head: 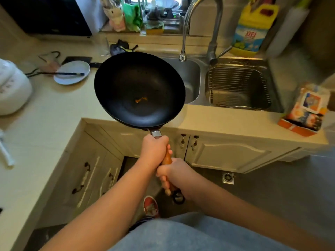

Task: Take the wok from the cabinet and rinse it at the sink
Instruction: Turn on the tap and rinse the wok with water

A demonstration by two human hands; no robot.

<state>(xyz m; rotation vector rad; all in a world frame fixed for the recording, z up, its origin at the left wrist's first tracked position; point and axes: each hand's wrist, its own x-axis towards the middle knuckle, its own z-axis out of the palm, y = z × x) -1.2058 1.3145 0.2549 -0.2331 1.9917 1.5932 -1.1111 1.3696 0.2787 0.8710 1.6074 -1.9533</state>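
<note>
A black wok (139, 89) with a wooden handle hangs in the air above the counter edge, partly over the left basin of the steel sink (192, 78). A small orange scrap lies inside the wok. My left hand (154, 148) grips the handle near the metal collar. My right hand (172, 173) grips the handle lower down, toward its end. The curved faucet (183, 55) stands behind the sink, its spout over the left basin, right of the wok's rim. No water runs. The cabinet doors (226, 153) under the sink are closed.
A wire rack (239, 86) fills the right basin. A white plate (72, 72) with chopsticks and a rice cooker (12, 91) sit on the left counter. A yellow detergent jug (252, 28) stands behind the sink, and a snack box (306, 109) rests on the right counter.
</note>
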